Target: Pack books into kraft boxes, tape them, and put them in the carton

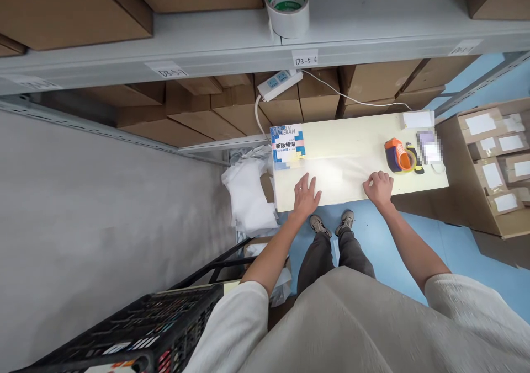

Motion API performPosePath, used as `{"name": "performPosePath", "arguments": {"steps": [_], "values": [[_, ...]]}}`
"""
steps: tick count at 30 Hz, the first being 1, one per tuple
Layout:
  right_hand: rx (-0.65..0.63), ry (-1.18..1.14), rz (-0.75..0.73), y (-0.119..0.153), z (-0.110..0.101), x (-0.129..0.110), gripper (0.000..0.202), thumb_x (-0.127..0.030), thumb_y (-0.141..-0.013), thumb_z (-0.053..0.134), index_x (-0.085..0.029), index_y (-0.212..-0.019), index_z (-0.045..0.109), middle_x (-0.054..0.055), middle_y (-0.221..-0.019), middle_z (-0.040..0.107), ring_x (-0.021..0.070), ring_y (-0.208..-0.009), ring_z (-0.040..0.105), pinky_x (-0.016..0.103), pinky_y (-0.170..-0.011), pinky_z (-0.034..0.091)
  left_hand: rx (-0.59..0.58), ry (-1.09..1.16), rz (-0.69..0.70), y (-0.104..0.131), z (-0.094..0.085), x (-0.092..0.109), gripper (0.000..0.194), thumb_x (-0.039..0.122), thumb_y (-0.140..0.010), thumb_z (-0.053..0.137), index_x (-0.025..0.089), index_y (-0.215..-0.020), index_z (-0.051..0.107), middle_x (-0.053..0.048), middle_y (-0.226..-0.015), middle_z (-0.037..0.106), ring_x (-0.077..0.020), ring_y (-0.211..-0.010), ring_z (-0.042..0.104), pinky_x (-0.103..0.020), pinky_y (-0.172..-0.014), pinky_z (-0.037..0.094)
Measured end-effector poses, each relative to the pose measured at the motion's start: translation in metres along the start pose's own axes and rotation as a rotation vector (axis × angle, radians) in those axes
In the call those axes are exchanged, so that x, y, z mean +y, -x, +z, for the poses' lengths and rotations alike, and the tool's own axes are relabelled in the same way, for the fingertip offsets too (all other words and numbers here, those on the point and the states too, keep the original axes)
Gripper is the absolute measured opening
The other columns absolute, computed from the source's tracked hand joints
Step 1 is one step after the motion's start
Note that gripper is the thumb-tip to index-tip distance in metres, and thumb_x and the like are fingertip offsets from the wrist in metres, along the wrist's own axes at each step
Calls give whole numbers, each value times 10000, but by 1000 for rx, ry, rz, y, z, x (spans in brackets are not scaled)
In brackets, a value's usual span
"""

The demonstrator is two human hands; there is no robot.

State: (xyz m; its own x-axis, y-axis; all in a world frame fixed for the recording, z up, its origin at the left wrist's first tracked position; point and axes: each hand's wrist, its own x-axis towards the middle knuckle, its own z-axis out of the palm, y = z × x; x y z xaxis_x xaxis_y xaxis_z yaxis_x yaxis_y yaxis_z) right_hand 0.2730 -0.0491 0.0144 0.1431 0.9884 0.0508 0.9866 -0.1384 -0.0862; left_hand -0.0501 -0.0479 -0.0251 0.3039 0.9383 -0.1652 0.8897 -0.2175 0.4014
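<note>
My left hand (306,195) lies flat, fingers spread, on a clear plastic bag (339,175) spread over a pale table (356,136). My right hand (379,188) presses the bag's right end with curled fingers. A blue-and-white book (287,145) lies at the table's left end, just beyond my left hand. An orange tape dispenser (398,155) sits to the right of my right hand.
A roll of tape (287,9) stands on the grey shelf (207,42) above cardboard boxes. A power strip (280,84) hangs under the shelf. White bags (248,196) are piled left of the table. A black crate (136,329) is near left; labelled parcels fill a box (492,169) at right.
</note>
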Motion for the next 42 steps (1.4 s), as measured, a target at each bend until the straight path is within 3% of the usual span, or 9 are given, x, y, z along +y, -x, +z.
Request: {"name": "performPosePath", "arguments": {"steps": [7, 11, 15, 24, 31, 36, 39, 42], "values": [[-62, -11, 39, 16, 10, 11, 162, -258, -933, 554, -183, -962, 695, 150, -987, 644, 337, -997, 534, 433, -871, 346, -67, -48, 126, -9, 13, 16, 679, 495, -1107, 399, 190, -1714, 396, -169, -1849, 237, -393, -1721, 185, -648, -1389, 141], [-94, -73, 58, 17, 16, 8, 336, -324, -971, 534, -153, -1214, 689, 197, -1193, 669, 370, -1107, 541, 464, -943, 382, -93, -63, 101, -9, 17, 14, 703, 506, -1104, 396, 197, -1734, 362, -163, -1853, 231, -389, -1720, 189, -653, -1387, 140], [-149, -151, -14, 15, 22, -7, 464, -370, -1026, 486, -149, -1412, 621, 214, -1421, 617, 378, -1234, 518, 496, -1040, 396, -98, -83, 55, -2, 15, 11, 707, 505, -1106, 389, 175, -1731, 371, -170, -1826, 305, -377, -1706, 235, -630, -1385, 169], [-212, -143, -53, 6, 29, -31, 441, -388, -1008, 528, -172, -1372, 654, 219, -1430, 566, 396, -1254, 479, 522, -1060, 394, -87, -120, 24, 20, 2, 3, 679, 500, -1103, 399, 182, -1701, 437, -184, -1759, 424, -390, -1651, 337, -604, -1334, 288], [-223, -152, 9, -11, 23, -41, 354, -330, -988, 528, -170, -1258, 692, 216, -1344, 606, 383, -1200, 514, 526, -1050, 389, -75, -84, -17, 33, -2, 3, 628, 464, -1098, 410, 167, -1645, 497, -203, -1695, 495, -397, -1592, 414, -595, -1290, 364], [-205, -254, -20, -37, 20, -74, 347, -319, -1008, 484, -183, -1241, 703, 206, -1311, 638, 382, -1216, 535, 528, -1052, 413, -27, -24, -96, 9, -12, -9, 640, 448, -1115, 336, 143, -1665, 454, -207, -1744, 431, -392, -1609, 400, -588, -1302, 360], [-260, -363, -33, -61, 23, -109, 372, -344, -1004, 507, -193, -1275, 712, 202, -1354, 656, 383, -1261, 561, 537, -1079, 449, 11, -6, -124, -14, -17, -23, 691, 441, -1115, 320, 143, -1738, 331, -180, -1832, 278, -387, -1692, 261, -607, -1350, 283], [-384, -572, 45, -87, 28, -150, 374, -336, -989, 546, -224, -1303, 715, 148, -1357, 714, 325, -1191, 656, 509, -1086, 511, 37, 13, -116, -32, -15, -33, 760, 439, -1103, 360, 167, -1791, 185, -146, -1875, 148, -377, -1739, 121, -621, -1391, 177]]}}
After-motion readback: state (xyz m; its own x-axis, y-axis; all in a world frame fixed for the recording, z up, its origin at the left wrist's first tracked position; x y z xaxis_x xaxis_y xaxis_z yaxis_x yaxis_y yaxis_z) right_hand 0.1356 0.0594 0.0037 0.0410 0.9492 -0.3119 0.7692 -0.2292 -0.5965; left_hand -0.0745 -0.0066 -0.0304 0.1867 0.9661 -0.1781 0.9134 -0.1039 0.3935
